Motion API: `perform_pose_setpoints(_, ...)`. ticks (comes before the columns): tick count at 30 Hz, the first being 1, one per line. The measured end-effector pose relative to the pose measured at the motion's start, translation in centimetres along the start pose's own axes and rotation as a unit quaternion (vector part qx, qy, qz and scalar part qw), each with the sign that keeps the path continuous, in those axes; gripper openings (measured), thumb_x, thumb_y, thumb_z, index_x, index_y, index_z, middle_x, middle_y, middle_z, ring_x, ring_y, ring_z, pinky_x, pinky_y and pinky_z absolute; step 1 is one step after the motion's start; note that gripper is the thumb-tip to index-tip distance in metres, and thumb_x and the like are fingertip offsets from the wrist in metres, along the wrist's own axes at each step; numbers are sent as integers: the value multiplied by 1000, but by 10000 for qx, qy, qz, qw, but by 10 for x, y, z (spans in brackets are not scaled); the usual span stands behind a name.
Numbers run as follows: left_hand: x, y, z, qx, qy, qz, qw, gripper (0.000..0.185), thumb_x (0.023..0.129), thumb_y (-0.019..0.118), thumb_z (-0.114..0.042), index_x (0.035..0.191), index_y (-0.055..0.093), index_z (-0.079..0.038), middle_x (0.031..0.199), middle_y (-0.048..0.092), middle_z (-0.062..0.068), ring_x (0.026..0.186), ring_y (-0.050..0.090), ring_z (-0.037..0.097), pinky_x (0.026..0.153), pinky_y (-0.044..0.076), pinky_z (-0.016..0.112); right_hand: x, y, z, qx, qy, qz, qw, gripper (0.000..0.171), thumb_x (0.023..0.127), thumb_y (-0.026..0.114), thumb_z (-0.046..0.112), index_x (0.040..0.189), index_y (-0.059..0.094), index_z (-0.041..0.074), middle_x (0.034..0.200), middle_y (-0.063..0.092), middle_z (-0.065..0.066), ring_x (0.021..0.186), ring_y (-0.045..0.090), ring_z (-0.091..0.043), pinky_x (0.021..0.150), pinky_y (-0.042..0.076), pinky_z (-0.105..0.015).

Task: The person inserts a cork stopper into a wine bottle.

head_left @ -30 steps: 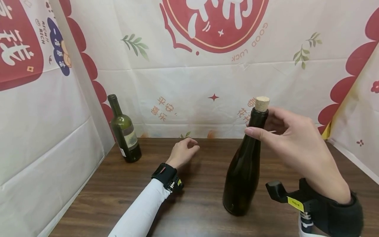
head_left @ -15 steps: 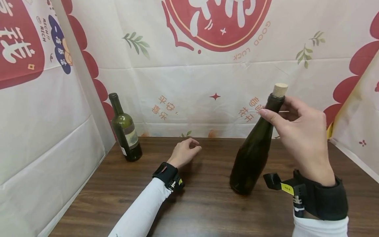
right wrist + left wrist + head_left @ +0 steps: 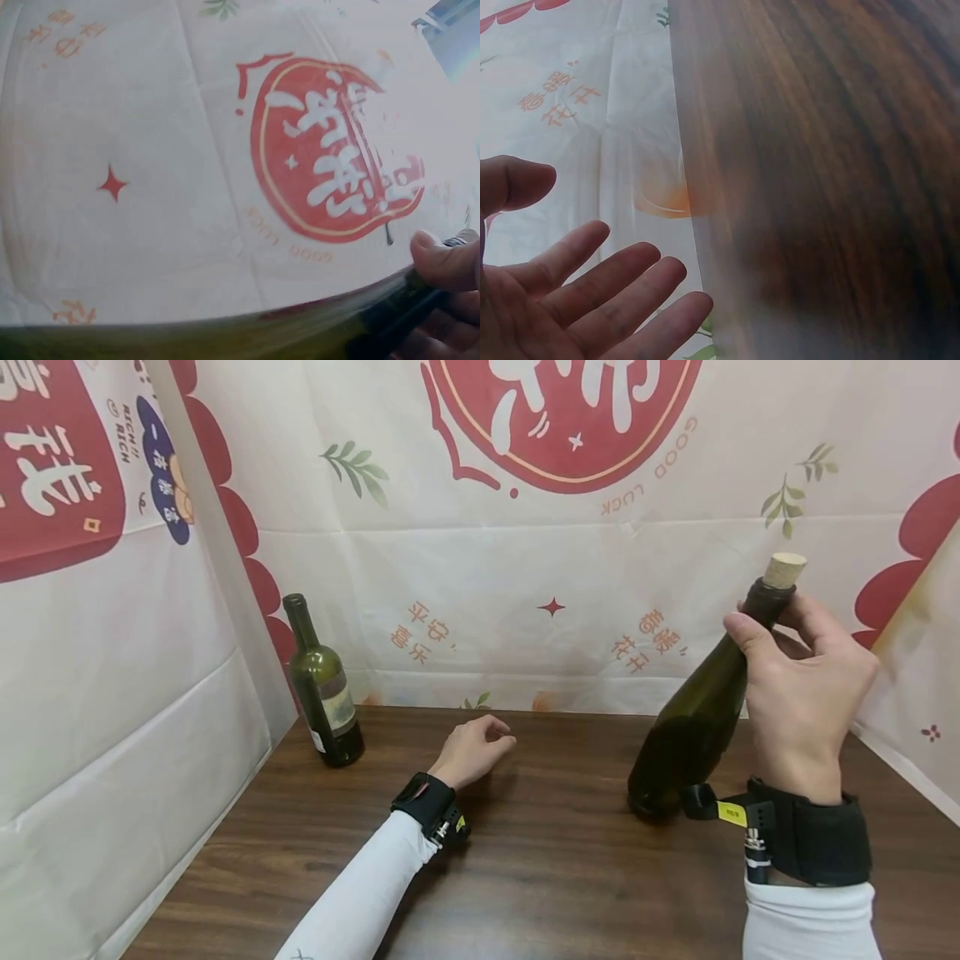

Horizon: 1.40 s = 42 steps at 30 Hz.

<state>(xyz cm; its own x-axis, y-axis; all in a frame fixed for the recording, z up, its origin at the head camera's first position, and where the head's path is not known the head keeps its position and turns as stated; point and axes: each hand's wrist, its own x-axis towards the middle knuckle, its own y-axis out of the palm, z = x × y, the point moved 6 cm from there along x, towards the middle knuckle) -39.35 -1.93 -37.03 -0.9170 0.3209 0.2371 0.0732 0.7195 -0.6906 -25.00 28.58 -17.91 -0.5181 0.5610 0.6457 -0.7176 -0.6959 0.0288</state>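
A wood-grain table (image 3: 555, 877) fills six o'clock. A white back cloth (image 3: 487, 568) with a red emblem (image 3: 562, 460) hangs at twelve, a left cloth (image 3: 97, 677) at nine, a right cloth (image 3: 926, 681) at three. Glare (image 3: 442, 90) whitens the right wrist view's two o'clock.

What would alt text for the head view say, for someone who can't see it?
A person's right hand grips a dark green bottle by the neck, tilted with its top to the right, a cork in its mouth. The empty left hand is near the far edge of the wooden table; a labelled bottle stands at left.
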Motion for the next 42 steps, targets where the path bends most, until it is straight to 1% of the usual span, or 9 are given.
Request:
perform_pose_setpoints(2, -2, 1, 1, -9, -25, 42, 10000, 32, 104, 65, -31, 126, 71, -8, 120, 73, 9, 109, 68, 27, 95, 54, 44, 3, 0, -7, 124, 40, -150, 9998, 34, 90, 85, 8, 123, 80, 14, 110, 74, 2, 93, 71, -7, 94, 56, -22)
perform_pose_setpoints(9, -2, 1, -2, -25, 14, 21, 10000, 33, 105, 64, -32, 127, 71, -8, 122, 73, 10, 112, 68, 28, 96, 54, 46, 17, -10, -28, 405, -289, -965, 9941, 28, 91, 83, 1, 116, 83, 13, 105, 75, -1, 93, 69, -13, 93, 56, -22)
perform_pose_setpoints(12, -1, 0, -4, -25, 26, 26, 10000, 34, 105, 64, -33, 127, 71, -9, 123, 73, 10, 113, 68, 27, 97, 54, 45, 23, -14, -37, 529, -232, -1172, 9914, 25, 92, 81, 1, 115, 83, 12, 104, 75, -2, 93, 69, -14, 93, 55, -23)
perform_pose_setpoints(19, 0, 1, -4, -12, 0, 100, 9999, 34, 105, 64, -33, 129, 71, -9, 123, 73, 9, 114, 68, 26, 97, 54, 44, 30, -18, -55, 1347, 113, -1341, 9817, 26, 91, 77, -8, 112, 83, 7, 101, 75, -7, 91, 68, -17, 95, 53, -24)
perform_pose_setpoints(26, 0, 3, -4, -63, 40, 124, 9999, 34, 105, 64, -33, 128, 71, -9, 125, 72, 12, 114, 67, 28, 97, 54, 45, 34, -28, -65, 975, 185, -1568, 9826, 25, 97, 73, -2, 115, 83, 12, 101, 72, 0, 97, 65, -15, 94, 49, -24)
perform_pose_setpoints(34, -1, 5, -3, -24, -41, 176, 9998, 34, 105, 64, -35, 128, 71, -10, 124, 72, 9, 115, 67, 27, 98, 54, 45, 35, -37, -70, 1469, 439, -1636, 9745, 30, 100, 71, 2, 125, 78, 14, 116, 68, -2, 113, 60, -13, 100, 43, -22)
perform_pose_setpoints(36, -1, 5, -3, -8, -44, 179, 9998, 34, 105, 64, -35, 128, 71, -10, 124, 73, 9, 115, 67, 27, 97, 54, 44, 34, -39, -73, 1845, 535, -1687, 9668, 35, 99, 71, 2, 132, 75, 14, 125, 68, -3, 118, 58, -14, 101, 44, -20)
perform_pose_setpoints(39, 0, 6, -3, 9, -33, 217, 9998, 34, 105, 64, -35, 128, 71, -11, 124, 73, 8, 115, 68, 27, 97, 54, 44, 35, -44, -78, 2014, 720, -1872, 9588, 37, 100, 72, 5, 136, 72, 14, 132, 66, -4, 121, 57, -13, 101, 43, -17)
perform_pose_setpoints(42, 0, 5, -4, 14, 1, 244, 9997, 36, 105, 64, -36, 129, 71, -10, 124, 73, 9, 115, 67, 27, 97, 54, 44, 36, -47, -81, 2136, 847, -2015, 9521, 34, 99, 74, 8, 132, 73, 14, 132, 67, -4, 119, 56, -11, 101, 43, -16)
